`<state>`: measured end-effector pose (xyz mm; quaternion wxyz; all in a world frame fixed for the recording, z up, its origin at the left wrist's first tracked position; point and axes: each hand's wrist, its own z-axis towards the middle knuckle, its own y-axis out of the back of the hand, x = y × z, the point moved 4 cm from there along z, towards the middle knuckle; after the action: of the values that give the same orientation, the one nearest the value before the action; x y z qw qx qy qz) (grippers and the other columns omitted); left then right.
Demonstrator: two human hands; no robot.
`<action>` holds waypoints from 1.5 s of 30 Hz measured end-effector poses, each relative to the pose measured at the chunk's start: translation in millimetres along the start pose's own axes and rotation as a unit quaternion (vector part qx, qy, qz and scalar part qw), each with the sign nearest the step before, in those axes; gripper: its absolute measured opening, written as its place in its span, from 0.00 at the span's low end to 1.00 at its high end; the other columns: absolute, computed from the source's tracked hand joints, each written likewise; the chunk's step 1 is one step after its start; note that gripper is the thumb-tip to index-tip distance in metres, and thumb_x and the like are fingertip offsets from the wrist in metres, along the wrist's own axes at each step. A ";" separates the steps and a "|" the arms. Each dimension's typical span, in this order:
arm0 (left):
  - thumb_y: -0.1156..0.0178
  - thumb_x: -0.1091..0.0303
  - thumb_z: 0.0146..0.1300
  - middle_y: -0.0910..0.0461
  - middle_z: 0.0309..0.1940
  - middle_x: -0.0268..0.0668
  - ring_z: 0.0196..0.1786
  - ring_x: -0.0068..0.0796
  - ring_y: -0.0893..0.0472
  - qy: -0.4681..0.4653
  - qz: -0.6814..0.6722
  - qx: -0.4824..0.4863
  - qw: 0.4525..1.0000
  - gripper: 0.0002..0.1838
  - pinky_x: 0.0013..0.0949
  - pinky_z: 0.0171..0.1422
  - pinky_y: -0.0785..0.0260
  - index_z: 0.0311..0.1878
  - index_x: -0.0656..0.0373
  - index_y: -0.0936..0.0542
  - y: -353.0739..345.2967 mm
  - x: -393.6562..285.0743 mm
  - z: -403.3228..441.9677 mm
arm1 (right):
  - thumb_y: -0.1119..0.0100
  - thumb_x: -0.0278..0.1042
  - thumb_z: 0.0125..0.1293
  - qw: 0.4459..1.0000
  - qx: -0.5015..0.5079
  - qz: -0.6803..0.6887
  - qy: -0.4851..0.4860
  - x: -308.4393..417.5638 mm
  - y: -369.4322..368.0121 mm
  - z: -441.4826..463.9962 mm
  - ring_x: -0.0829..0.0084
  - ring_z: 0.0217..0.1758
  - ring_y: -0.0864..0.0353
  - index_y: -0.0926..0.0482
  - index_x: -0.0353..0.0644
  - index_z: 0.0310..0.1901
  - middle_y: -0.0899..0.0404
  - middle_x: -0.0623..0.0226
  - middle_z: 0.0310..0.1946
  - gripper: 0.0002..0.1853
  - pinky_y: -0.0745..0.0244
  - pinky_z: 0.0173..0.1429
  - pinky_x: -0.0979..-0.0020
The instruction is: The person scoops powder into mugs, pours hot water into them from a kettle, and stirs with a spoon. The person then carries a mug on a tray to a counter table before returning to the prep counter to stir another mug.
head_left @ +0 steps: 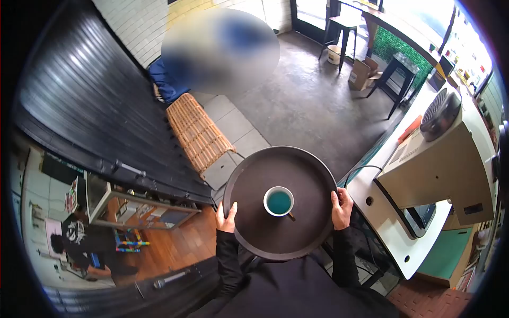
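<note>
A round dark brown serving tray [254, 228] is held level in front of my body. Near its middle stands a white cup [278, 201], upright, with a teal inside or teal liquid; which of these I cannot tell. The cup's handle points toward my lower right. My left hand [226, 217] grips the tray's left rim, thumb over the edge. On the opposite rim, my right hand [342, 209] is closed around the edge in the same way. The fingers under the tray are hidden. Neither hand touches the cup.
A woven bench [199, 127] stands ahead to the left, beside a black corrugated shutter [101, 85]. To my right is a white counter [371, 212] with a large beige machine [440, 164]. Stools [395, 79] and a cardboard box [363, 73] stand farther off. Another person [79, 238] is at lower left.
</note>
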<state>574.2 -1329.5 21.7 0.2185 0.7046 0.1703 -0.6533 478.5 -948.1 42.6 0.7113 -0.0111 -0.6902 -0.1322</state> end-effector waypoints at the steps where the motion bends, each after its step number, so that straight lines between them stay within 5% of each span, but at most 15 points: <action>1: 0.28 0.60 0.66 0.16 0.54 0.44 0.53 0.31 0.19 0.002 0.000 0.009 1.000 0.29 0.34 0.60 0.26 0.61 0.72 0.23 -4.0 5.8 17.9 | 0.39 0.29 0.74 1.000 -0.008 -0.002 -0.003 -1.2 -5.1 11.7 0.80 0.36 0.25 0.22 0.31 0.43 0.22 0.70 0.31 0.07 0.31 0.41 0.75; 5: 0.27 0.59 0.65 0.17 0.54 0.48 0.53 0.31 0.19 0.000 0.033 0.033 0.999 0.38 0.33 0.63 0.27 0.67 0.79 0.29 -29.4 -1.1 97.6 | 0.39 0.30 0.73 0.999 -0.042 -0.027 0.002 -3.9 -31.7 67.7 0.78 0.36 0.26 0.21 0.31 0.43 0.22 0.70 0.31 0.08 0.30 0.42 0.73; 7: 0.28 0.60 0.66 0.17 0.54 0.47 0.52 0.31 0.18 0.000 0.034 -0.031 0.999 0.38 0.33 0.63 0.27 0.68 0.80 0.30 -46.7 0.4 131.1 | 0.39 0.30 0.73 0.998 -0.055 -0.009 -0.004 -5.8 -43.6 97.5 0.79 0.35 0.27 0.21 0.32 0.42 0.23 0.70 0.30 0.08 0.31 0.42 0.73; 9: 0.30 0.64 0.68 0.16 0.52 0.41 0.50 0.29 0.18 -0.008 0.044 0.022 0.999 0.28 0.32 0.59 0.25 0.62 0.74 0.25 -75.1 -21.9 173.1 | 0.38 0.30 0.73 0.997 -0.071 -0.025 -0.016 -11.1 -50.0 130.9 0.81 0.37 0.26 0.21 0.32 0.42 0.22 0.72 0.31 0.08 0.30 0.43 0.75; 13: 0.31 0.63 0.68 0.16 0.49 0.41 0.49 0.29 0.18 -0.010 0.016 0.098 0.995 0.26 0.32 0.58 0.25 0.61 0.74 0.24 -135.2 -43.4 258.6 | 0.39 0.28 0.74 0.991 -0.132 -0.016 0.000 -9.6 -63.0 198.2 0.87 0.34 0.30 0.19 0.36 0.43 0.25 0.80 0.30 0.05 0.36 0.38 0.80; 15: 0.29 0.60 0.67 0.18 0.56 0.49 0.58 0.35 0.20 -0.013 0.014 0.120 0.993 0.33 0.36 0.66 0.29 0.65 0.76 0.27 -166.3 -26.7 310.4 | 0.39 0.29 0.73 0.988 -0.148 0.020 -0.025 -6.7 -62.5 239.0 0.80 0.39 0.23 0.20 0.31 0.43 0.20 0.70 0.32 0.08 0.27 0.46 0.73; 17: 0.28 0.55 0.64 0.29 0.70 0.61 0.74 0.46 0.32 0.012 0.107 0.070 0.992 0.43 0.40 0.79 0.42 0.70 0.81 0.33 -196.6 -43.1 339.3 | 0.39 0.28 0.73 0.986 -0.166 0.001 -0.029 8.3 -62.3 269.7 0.79 0.40 0.22 0.21 0.31 0.43 0.19 0.68 0.33 0.07 0.27 0.47 0.73; 19: 0.28 0.57 0.65 0.25 0.66 0.57 0.69 0.43 0.26 -0.010 0.073 0.102 0.992 0.41 0.38 0.75 0.37 0.69 0.81 0.32 -227.1 -32.2 382.8 | 0.39 0.28 0.72 0.981 -0.189 -0.036 -0.030 -0.6 -57.2 299.6 0.77 0.41 0.22 0.21 0.31 0.43 0.19 0.67 0.33 0.07 0.27 0.49 0.73; 20: 0.29 0.61 0.66 0.22 0.62 0.53 0.63 0.38 0.22 0.010 0.043 0.138 0.990 0.38 0.36 0.71 0.32 0.68 0.81 0.31 -249.4 -58.9 390.6 | 0.38 0.27 0.73 0.978 -0.208 -0.032 0.015 3.7 -56.5 316.0 0.88 0.31 0.31 0.20 0.36 0.42 0.25 0.80 0.29 0.04 0.36 0.36 0.80; 23: 0.33 0.64 0.68 0.17 0.50 0.40 0.51 0.28 0.20 -0.023 -0.024 0.202 0.979 0.23 0.32 0.61 0.28 0.60 0.70 0.23 -302.2 -63.2 437.7 | 0.40 0.24 0.70 0.976 -0.215 -0.006 -0.037 12.0 -50.7 360.1 0.75 0.44 0.18 0.20 0.32 0.45 0.16 0.66 0.37 0.06 0.25 0.53 0.72; 26: 0.34 0.64 0.69 0.18 0.45 0.34 0.47 0.24 0.21 -0.045 -0.046 0.229 0.971 0.18 0.29 0.56 0.28 0.56 0.65 0.22 -362.2 -72.1 480.8 | 0.40 0.23 0.70 0.970 -0.238 -0.009 -0.042 7.3 -39.5 409.8 0.75 0.44 0.18 0.20 0.31 0.45 0.16 0.66 0.37 0.06 0.25 0.53 0.72; 35: 0.31 0.66 0.68 0.19 0.43 0.34 0.45 0.19 0.22 -0.070 -0.072 0.308 0.946 0.18 0.27 0.54 0.28 0.55 0.63 0.26 -579.9 -77.8 632.9 | 0.41 0.24 0.71 0.936 -0.349 -0.008 -0.038 -11.0 5.1 591.1 0.78 0.41 0.20 0.19 0.31 0.46 0.16 0.68 0.35 0.06 0.26 0.49 0.74; 43: 0.34 0.70 0.66 0.18 0.49 0.33 0.50 0.21 0.21 0.028 -0.124 0.433 0.892 0.18 0.27 0.59 0.28 0.58 0.63 0.22 -773.0 -95.0 725.2 | 0.41 0.25 0.72 0.894 -0.445 -0.029 -0.054 -9.4 60.0 713.1 0.75 0.43 0.18 0.19 0.32 0.47 0.15 0.64 0.37 0.07 0.25 0.52 0.72; 45: 0.37 0.68 0.65 0.18 0.50 0.36 0.53 0.25 0.20 0.019 -0.113 0.449 0.886 0.19 0.29 0.61 0.28 0.58 0.62 0.22 -813.7 -101.4 735.3 | 0.41 0.25 0.74 0.882 -0.469 -0.039 -0.019 -19.6 75.3 742.5 0.82 0.37 0.24 0.20 0.33 0.45 0.19 0.72 0.34 0.05 0.28 0.44 0.78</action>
<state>-484.5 -1026.1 15.5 -0.1994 0.7160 -0.0585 -0.6665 -233.3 -724.8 70.7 0.6038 -0.3189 -0.5612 -0.4678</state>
